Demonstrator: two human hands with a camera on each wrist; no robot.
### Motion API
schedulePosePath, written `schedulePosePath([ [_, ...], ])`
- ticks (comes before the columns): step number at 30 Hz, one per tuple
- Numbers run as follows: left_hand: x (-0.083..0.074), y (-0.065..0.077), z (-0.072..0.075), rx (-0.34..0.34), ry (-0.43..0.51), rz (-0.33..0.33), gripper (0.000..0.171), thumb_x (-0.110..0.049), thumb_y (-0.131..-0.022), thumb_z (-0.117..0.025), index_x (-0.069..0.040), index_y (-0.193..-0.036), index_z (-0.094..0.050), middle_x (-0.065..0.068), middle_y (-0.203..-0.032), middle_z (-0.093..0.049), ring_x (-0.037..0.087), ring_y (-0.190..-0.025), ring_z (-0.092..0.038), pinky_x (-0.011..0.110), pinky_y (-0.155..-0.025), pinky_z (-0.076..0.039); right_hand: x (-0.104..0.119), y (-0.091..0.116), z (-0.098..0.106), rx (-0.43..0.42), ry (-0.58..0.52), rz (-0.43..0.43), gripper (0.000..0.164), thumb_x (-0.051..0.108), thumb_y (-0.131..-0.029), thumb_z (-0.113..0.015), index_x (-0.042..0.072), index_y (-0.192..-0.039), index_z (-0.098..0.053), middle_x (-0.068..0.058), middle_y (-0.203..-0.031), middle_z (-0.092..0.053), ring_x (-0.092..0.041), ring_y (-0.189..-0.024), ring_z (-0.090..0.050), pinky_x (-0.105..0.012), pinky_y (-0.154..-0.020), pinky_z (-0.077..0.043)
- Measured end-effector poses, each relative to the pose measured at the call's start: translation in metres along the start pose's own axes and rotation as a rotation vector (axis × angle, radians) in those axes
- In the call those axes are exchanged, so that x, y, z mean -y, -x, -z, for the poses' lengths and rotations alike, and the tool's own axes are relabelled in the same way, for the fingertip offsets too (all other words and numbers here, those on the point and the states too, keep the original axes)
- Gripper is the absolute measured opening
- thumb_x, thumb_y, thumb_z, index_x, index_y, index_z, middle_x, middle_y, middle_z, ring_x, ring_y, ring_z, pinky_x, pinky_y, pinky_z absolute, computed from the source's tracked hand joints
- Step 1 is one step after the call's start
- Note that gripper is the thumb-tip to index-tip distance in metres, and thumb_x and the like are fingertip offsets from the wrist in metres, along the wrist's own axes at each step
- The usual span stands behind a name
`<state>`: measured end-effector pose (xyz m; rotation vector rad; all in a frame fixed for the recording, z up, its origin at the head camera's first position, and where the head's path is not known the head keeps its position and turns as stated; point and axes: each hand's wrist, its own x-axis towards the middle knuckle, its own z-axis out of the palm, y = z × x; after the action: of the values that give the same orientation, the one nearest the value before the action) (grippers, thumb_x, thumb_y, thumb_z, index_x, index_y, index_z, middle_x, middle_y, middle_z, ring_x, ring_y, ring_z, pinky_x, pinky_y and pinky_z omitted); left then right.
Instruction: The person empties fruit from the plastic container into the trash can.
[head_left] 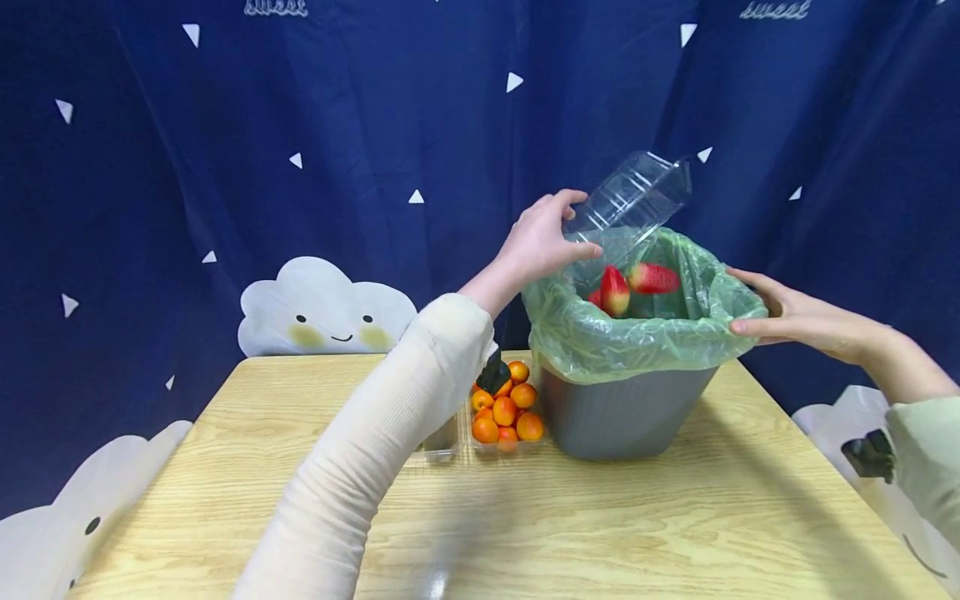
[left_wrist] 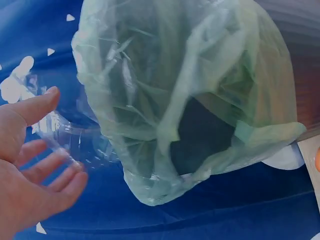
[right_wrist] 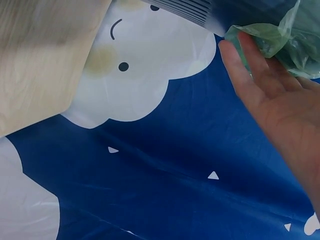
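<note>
My left hand (head_left: 542, 235) grips one end of a clear plastic container (head_left: 637, 190), thumb below and fingers above, tilted over a bin. In the left wrist view, the container (left_wrist: 75, 137) lies between thumb and fingers. Just below it, red fruits with pale yellow ends, like strawberries (head_left: 615, 292), are in the mouth of the bin; one is blurred. A green bag (head_left: 622, 346) lines the grey bin (head_left: 626, 412), which leans to the right. My right hand (head_left: 806, 321) touches the bag-covered rim on the right, its fingers fairly straight in the right wrist view.
Left of the bin, a clear tray of small orange fruits (head_left: 504, 411) stands on the wooden table (head_left: 600, 525). Another clear tray (head_left: 441, 442) beside it is partly hidden by my left sleeve. A dark blue curtain (head_left: 420, 100) hangs behind the table.
</note>
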<state>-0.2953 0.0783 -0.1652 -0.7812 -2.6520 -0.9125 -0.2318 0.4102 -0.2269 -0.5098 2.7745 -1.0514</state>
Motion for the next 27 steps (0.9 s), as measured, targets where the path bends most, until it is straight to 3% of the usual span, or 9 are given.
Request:
schedulePosePath([
  [5, 0.001, 0.004, 0.0, -0.017, -0.001, -0.073, 0.071, -0.029, -0.075, -0.073, -0.023, -0.137, -0.038, 0.001, -0.126, -0.048, 0.015, -0.115, -0.045, 0.028, -0.097, -0.038, 0.0, -0.001, 0.0, 0.003, 0.012, 0.0, 0.076, 0.018, -0.091, -0.051, 0.014, -0.147, 0.001, -0.021, -0.142, -0.02, 0.015, -0.1, -0.038, -0.018, -0.074, -0.047],
  [10, 0.006, 0.01, 0.001, -0.043, 0.064, -0.08, 0.071, -0.029, -0.075, -0.074, -0.023, -0.137, -0.038, 0.001, -0.126, -0.048, 0.015, -0.114, -0.046, 0.028, -0.095, -0.04, 0.0, -0.001, 0.0, -0.003, 0.016, -0.011, 0.076, 0.019, -0.091, -0.051, 0.014, -0.147, 0.001, -0.022, -0.142, -0.018, 0.016, -0.1, -0.037, -0.018, -0.073, -0.047],
  [13, 0.012, 0.013, 0.002, -0.062, 0.136, -0.061, 0.07, -0.032, -0.076, -0.072, -0.023, -0.137, -0.038, 0.002, -0.126, -0.048, 0.016, -0.111, -0.048, 0.029, -0.092, -0.042, -0.002, -0.002, -0.001, -0.013, 0.023, -0.011, 0.076, 0.02, -0.091, -0.051, 0.016, -0.147, 0.001, -0.021, -0.143, -0.017, 0.007, -0.108, -0.037, -0.016, -0.075, -0.045],
  [17, 0.018, 0.017, 0.006, -0.075, 0.23, -0.011, 0.069, -0.034, -0.078, -0.071, -0.022, -0.137, -0.038, 0.002, -0.125, -0.049, 0.018, -0.108, -0.051, 0.029, -0.089, -0.045, -0.002, -0.003, -0.003, -0.027, 0.009, -0.002, 0.075, 0.023, -0.091, -0.049, 0.02, -0.146, 0.001, -0.021, -0.146, -0.01, -0.026, -0.125, -0.026, -0.044, -0.095, -0.038],
  [20, 0.022, 0.021, 0.009, -0.08, 0.292, 0.019, 0.068, -0.034, -0.077, -0.071, -0.022, -0.136, -0.039, 0.002, -0.124, -0.05, 0.019, -0.106, -0.052, 0.029, -0.087, -0.046, -0.002, -0.004, -0.005, -0.036, -0.03, 0.004, 0.075, 0.023, -0.091, -0.049, 0.02, -0.146, 0.002, -0.021, -0.147, -0.007, -0.038, -0.126, -0.015, -0.066, -0.095, -0.02],
  [27, 0.039, 0.031, 0.017, -0.098, 0.47, 0.085, 0.066, -0.034, -0.078, -0.07, -0.024, -0.136, -0.039, 0.001, -0.123, -0.051, 0.017, -0.103, -0.052, 0.031, -0.084, -0.049, -0.005, -0.002, -0.005, -0.077, 0.012, 0.007, 0.076, 0.023, -0.089, -0.052, 0.019, -0.147, -0.002, -0.021, -0.145, 0.005, -0.042, -0.126, 0.0, -0.071, -0.092, -0.011],
])
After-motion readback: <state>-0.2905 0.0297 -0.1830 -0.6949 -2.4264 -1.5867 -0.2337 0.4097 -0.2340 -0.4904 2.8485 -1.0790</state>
